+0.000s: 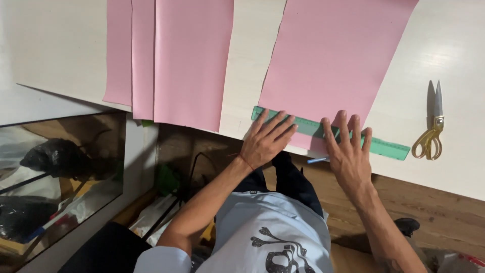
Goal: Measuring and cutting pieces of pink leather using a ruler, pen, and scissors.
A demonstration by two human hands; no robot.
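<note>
Fingers of the left hand lie spread and flat, pressing down a green ruler at the near edge of a pink sheet on the white table. To its left, more pink sheets overlap and hang past the table's edge. The right hand, also open with flat fingers, grips nothing and rests across the ruler's middle, with a blue pen peeking out beneath it. Farther right, gold-handled scissors lie closed on the table, just beyond the ruler's end.
</note>
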